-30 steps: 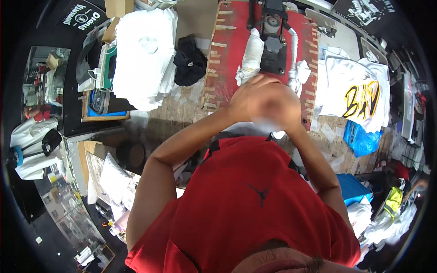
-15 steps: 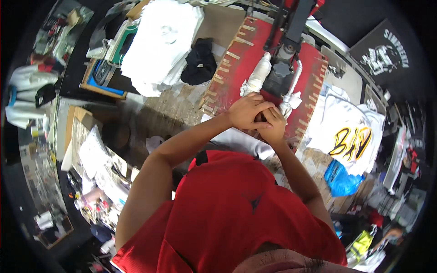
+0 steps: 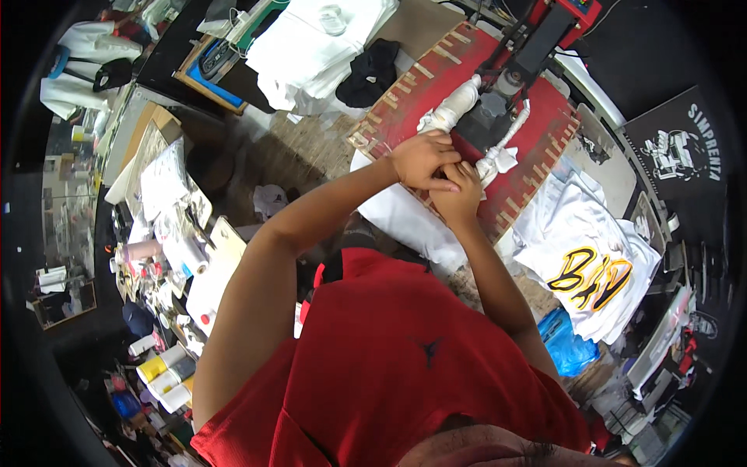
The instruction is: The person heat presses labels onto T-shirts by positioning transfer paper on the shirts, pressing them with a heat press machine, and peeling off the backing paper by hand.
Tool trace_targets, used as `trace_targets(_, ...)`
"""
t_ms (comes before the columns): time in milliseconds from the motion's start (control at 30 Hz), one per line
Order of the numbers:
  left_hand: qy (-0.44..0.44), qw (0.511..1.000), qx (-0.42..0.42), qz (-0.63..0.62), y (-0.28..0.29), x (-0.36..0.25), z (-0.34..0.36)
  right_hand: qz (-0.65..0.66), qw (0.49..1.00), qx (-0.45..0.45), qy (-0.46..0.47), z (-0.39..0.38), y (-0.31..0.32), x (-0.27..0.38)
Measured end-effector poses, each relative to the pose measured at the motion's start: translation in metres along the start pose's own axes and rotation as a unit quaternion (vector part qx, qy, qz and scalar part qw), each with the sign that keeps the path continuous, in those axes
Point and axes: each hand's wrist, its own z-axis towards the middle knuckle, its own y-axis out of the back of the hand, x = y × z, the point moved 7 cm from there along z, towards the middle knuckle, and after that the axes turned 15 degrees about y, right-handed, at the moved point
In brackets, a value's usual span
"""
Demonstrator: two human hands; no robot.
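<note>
My left hand (image 3: 420,162) and my right hand (image 3: 459,187) are closed together at the front of the red heat press (image 3: 517,183), over the lower end of its handle; the grip itself is mostly hidden under my fingers. The handle's two arms are wrapped in white cloth, the left one (image 3: 454,103) thick and bunched, the right one (image 3: 513,131) thinner. A dark metal block with a knob (image 3: 493,107) sits between them. White fabric (image 3: 397,222) hangs below the press's front edge.
Stacked white shirts (image 3: 311,43) and black cloth (image 3: 369,74) lie back left. A printed white shirt (image 3: 591,257) lies at right, above a blue bag (image 3: 568,350). A cluttered bench (image 3: 218,272) stands left; a dark round object (image 3: 210,163) is near it; a black board (image 3: 669,132) is far right.
My head has turned, so the surroundings sit rotated in view and more of the left bench shows. Both hands remain together at the press's front.
</note>
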Motion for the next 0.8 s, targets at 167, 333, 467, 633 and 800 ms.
trace_targets(167, 0.008, 0.999, 0.005, 0.032, -0.005, -0.001, -0.002, 0.039, 0.998, -0.045, 0.028, 0.000, 0.002, 0.000)
trace_targets(333, 0.037, 0.997, 0.010, 0.065, -0.012, 0.006, -0.003, 0.030, 0.999, -0.029, 0.000, -0.004, 0.003, -0.004)
trace_targets(467, 0.012, 0.997, 0.017, 0.076, -0.012, 0.001, 0.002, 0.036, 0.999, 0.002, -0.028, -0.008, 0.001, -0.010)
trace_targets(633, 0.012, 0.998, 0.017, 0.060, -0.017, 0.004, 0.002, 0.009, 0.999, -0.029, -0.013, -0.015, 0.001, -0.010)
trace_targets(800, 0.019, 0.998, 0.031, 0.050, -0.021, -0.001, 0.004, -0.040, 0.999, -0.001, -0.018, -0.016, 0.005, -0.003)
